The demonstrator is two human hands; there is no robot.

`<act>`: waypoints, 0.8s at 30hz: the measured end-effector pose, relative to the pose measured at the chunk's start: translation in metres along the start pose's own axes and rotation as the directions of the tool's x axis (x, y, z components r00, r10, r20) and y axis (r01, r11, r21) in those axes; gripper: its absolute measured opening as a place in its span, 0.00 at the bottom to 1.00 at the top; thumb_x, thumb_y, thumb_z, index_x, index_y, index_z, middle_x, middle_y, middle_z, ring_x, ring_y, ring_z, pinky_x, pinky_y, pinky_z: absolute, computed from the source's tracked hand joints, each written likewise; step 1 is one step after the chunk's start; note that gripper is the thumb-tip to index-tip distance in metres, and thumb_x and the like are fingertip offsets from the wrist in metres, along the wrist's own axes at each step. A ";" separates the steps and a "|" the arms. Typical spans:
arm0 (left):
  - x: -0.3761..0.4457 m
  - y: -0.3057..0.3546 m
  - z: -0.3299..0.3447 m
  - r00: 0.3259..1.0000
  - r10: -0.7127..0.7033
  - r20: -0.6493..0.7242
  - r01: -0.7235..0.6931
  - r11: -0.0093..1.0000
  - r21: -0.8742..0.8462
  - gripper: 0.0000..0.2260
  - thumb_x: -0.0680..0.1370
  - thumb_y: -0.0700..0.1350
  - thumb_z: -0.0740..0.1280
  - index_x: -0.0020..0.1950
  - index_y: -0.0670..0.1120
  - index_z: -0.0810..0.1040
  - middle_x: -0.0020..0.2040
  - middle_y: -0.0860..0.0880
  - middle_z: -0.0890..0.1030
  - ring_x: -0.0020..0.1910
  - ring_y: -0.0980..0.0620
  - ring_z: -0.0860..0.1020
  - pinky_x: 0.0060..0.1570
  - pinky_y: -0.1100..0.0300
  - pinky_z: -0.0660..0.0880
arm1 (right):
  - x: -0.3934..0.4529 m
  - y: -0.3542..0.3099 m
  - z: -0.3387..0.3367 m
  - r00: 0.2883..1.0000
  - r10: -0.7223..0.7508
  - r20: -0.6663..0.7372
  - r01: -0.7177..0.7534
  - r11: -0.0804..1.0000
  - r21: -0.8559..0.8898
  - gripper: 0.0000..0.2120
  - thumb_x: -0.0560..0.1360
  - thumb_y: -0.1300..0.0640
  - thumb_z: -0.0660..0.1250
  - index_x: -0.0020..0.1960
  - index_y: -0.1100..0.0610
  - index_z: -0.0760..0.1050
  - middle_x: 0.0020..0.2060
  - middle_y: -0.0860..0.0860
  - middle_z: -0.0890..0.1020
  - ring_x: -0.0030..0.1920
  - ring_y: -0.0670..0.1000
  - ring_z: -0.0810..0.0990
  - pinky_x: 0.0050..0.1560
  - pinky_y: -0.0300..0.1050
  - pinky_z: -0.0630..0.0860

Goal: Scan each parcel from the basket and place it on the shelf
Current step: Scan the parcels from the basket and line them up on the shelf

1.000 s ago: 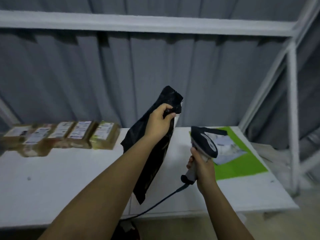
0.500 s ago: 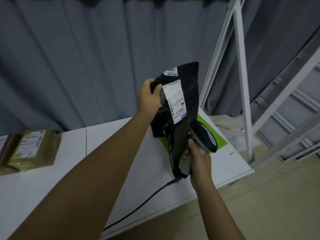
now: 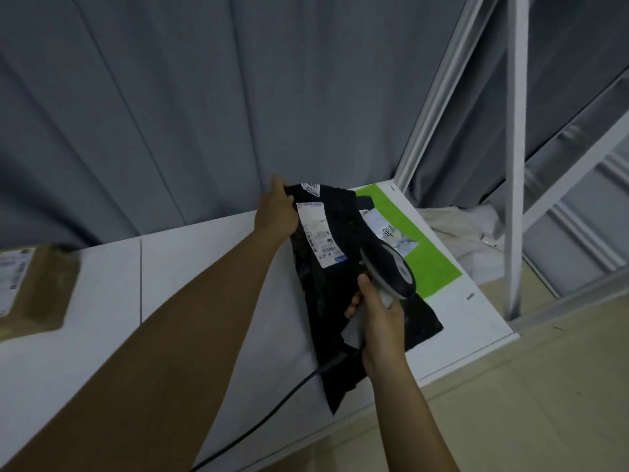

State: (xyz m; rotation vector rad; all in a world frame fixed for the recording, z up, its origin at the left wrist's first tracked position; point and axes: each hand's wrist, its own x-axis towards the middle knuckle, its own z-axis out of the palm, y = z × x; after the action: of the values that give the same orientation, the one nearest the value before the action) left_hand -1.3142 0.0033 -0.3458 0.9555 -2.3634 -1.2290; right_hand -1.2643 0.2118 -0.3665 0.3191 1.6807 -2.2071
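The parcel (image 3: pixel 343 277), a crinkled black bag with a white label, hangs from my left grip (image 3: pixel 277 212); my right grip (image 3: pixel 377 315) holds the scanner (image 3: pixel 388 267).

- Dim, cool, even light; no glare and no single visible source.
- Soft shadow lies in the curtain (image 3: pixel 211 107) folds.
- The box (image 3: pixel 32 287) at left is smeared with blur.
- Frame posts (image 3: pixel 515 158) lean from wide-angle distortion.
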 end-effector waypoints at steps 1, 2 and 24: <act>0.003 -0.004 0.003 1.000 -0.012 0.014 0.013 0.996 -0.086 0.04 0.82 0.39 0.55 0.56 0.45 0.62 0.43 0.48 0.70 0.40 0.51 0.71 0.34 0.58 0.70 | 0.000 0.002 0.002 1.000 0.007 0.006 -0.007 1.000 -0.003 0.04 0.76 0.59 0.69 0.49 0.59 0.78 0.30 0.53 0.74 0.29 0.49 0.71 0.28 0.40 0.72; 0.004 -0.008 0.005 0.999 -0.024 0.026 0.028 0.986 -0.165 0.06 0.81 0.36 0.55 0.56 0.45 0.63 0.45 0.47 0.71 0.42 0.51 0.72 0.37 0.57 0.72 | 0.000 0.003 0.003 1.000 0.015 0.016 -0.015 1.000 -0.006 0.03 0.76 0.59 0.69 0.48 0.59 0.78 0.30 0.53 0.74 0.29 0.50 0.71 0.29 0.41 0.72; -0.192 -0.051 -0.147 0.987 -0.105 -0.121 0.077 0.973 -0.216 0.08 0.80 0.40 0.62 0.56 0.48 0.77 0.50 0.50 0.82 0.54 0.50 0.79 0.54 0.60 0.75 | -0.114 0.006 0.073 0.871 0.195 0.451 -0.066 0.956 -0.285 0.11 0.77 0.54 0.68 0.57 0.55 0.75 0.41 0.50 0.80 0.40 0.47 0.78 0.52 0.46 0.76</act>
State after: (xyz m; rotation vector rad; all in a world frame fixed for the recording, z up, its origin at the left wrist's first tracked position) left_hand -1.0729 0.0252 -0.2952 1.0499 -2.0606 -1.3736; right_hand -1.1551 0.1555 -0.3085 -0.1660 1.5834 -1.7471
